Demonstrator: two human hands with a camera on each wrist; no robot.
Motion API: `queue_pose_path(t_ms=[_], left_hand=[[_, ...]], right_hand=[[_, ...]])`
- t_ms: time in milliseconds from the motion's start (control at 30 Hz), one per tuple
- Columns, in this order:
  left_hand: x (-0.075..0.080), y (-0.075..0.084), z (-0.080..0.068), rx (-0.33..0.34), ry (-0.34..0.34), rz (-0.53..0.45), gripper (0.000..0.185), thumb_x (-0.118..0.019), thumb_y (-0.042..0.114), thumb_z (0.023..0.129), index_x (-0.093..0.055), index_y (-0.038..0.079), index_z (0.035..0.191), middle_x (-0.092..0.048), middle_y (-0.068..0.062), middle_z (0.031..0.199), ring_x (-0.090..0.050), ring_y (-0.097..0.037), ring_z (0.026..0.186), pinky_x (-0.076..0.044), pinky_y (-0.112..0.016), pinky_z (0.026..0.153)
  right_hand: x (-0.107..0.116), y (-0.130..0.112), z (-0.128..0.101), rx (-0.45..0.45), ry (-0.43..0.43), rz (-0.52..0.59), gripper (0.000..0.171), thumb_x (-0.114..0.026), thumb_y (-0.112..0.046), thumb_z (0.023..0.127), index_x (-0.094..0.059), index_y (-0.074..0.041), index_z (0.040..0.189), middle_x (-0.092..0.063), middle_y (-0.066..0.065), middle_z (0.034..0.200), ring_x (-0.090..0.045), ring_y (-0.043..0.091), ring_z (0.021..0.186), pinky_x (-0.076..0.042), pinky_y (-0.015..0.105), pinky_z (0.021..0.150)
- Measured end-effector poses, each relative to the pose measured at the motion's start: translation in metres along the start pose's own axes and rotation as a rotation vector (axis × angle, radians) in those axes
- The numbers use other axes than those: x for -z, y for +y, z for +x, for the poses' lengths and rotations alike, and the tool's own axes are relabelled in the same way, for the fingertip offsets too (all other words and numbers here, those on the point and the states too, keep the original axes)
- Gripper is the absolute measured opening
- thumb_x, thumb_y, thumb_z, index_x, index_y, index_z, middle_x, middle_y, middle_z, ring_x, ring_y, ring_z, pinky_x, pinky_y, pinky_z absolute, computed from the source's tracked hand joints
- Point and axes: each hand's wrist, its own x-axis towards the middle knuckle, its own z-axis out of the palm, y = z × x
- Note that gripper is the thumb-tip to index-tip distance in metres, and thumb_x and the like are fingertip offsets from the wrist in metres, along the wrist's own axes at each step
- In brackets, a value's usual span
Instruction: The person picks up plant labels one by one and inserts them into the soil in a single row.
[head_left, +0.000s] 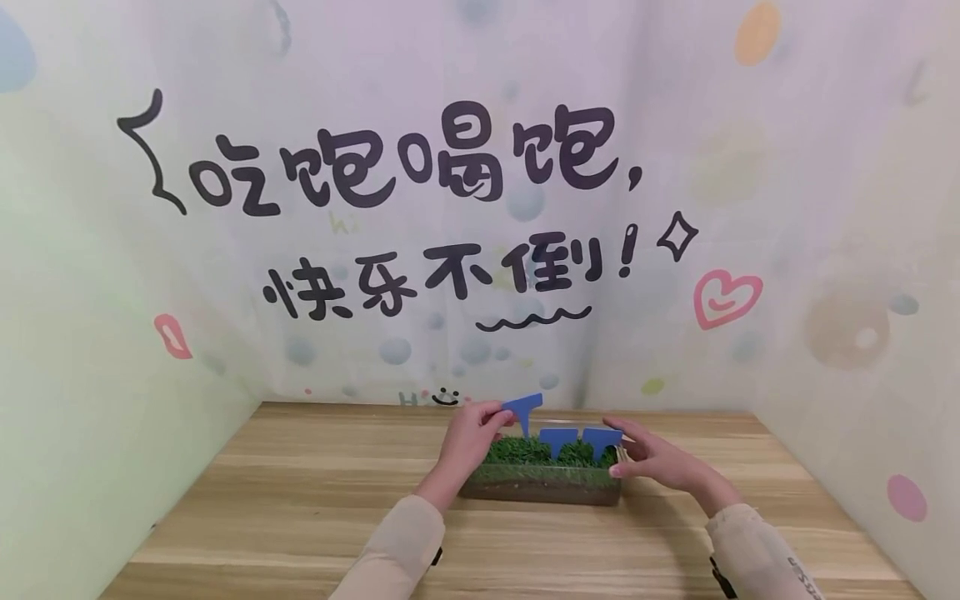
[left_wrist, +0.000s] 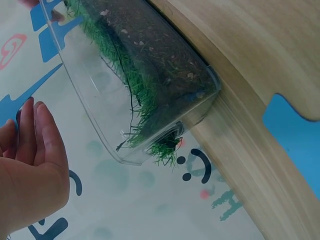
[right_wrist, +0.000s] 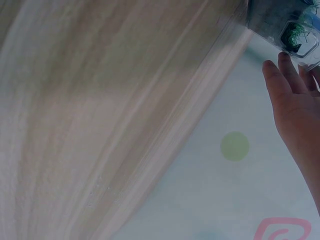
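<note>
A long clear plastic box (head_left: 540, 486) stands on the table, with brown soil and green grass (head_left: 517, 452) inside. My left hand (head_left: 468, 437) pinches a blue T-shaped plant label (head_left: 522, 406) between thumb and fingers, its pointed stem hanging down over the grass. Two more blue labels, a middle one (head_left: 558, 439) and a right one (head_left: 603, 437), stand upright in the grass. At the box's right end is my right hand (head_left: 667, 461), fingers spread, thumb by the front corner. The left wrist view shows the held label (left_wrist: 10, 107) beside the box wall.
A wood-grain table (head_left: 315, 500) extends around the box. Behind it hangs a pale printed backdrop (head_left: 420, 350) with black lettering. Some grass pokes through an opening (left_wrist: 167, 145) in the box's end wall. A flat blue shape (left_wrist: 295, 140) at the left wrist view's edge is unclear.
</note>
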Motion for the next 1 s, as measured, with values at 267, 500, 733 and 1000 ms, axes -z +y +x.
queue_pose_path(t_ms=[267, 500, 733, 1000], left_hand=[[-0.003, -0.005, 0.003, -0.008, 0.000, 0.057, 0.021, -0.060, 0.016, 0.100, -0.077, 0.005, 0.096, -0.076, -0.015, 0.094, -0.061, -0.020, 0.068, -0.046, -0.022, 0.060], [-0.007, -0.010, 0.004, 0.003, -0.026, 0.108, 0.019, -0.062, 0.018, 0.099, -0.078, 0.007, 0.097, -0.075, -0.015, 0.093, -0.042, -0.008, 0.058, -0.036, -0.020, 0.055], [-0.010, -0.016, 0.004, 0.025, -0.045, 0.128, 0.021, -0.063, 0.015, 0.098, -0.075, 0.000, 0.090, -0.073, -0.016, 0.085, -0.040, -0.009, 0.057, -0.034, -0.022, 0.056], [-0.013, -0.022, 0.005, 0.030, -0.049, 0.193, 0.040, -0.064, 0.013, 0.098, -0.046, 0.007, 0.063, -0.030, 0.004, 0.055, -0.026, -0.012, 0.052, -0.027, -0.024, 0.054]], right_hand=[[0.000, -0.001, 0.000, 0.001, -0.005, 0.012, 0.087, -0.069, -0.023, 0.095, -0.014, 0.001, 0.158, -0.004, 0.033, 0.162, -0.014, 0.059, 0.145, -0.022, 0.064, 0.116], [0.000, -0.001, 0.000, 0.006, -0.012, 0.016, 0.087, -0.068, -0.023, 0.095, -0.013, 0.001, 0.159, -0.004, 0.032, 0.163, -0.014, 0.059, 0.145, -0.022, 0.064, 0.116], [0.000, 0.000, 0.000, 0.000, -0.007, 0.017, 0.088, -0.069, -0.024, 0.095, -0.014, 0.000, 0.159, -0.004, 0.032, 0.163, -0.013, 0.059, 0.145, -0.021, 0.064, 0.116], [-0.001, 0.001, 0.000, 0.003, 0.001, -0.002, 0.087, -0.069, -0.024, 0.095, -0.014, 0.000, 0.159, -0.005, 0.032, 0.163, -0.015, 0.059, 0.145, -0.022, 0.064, 0.115]])
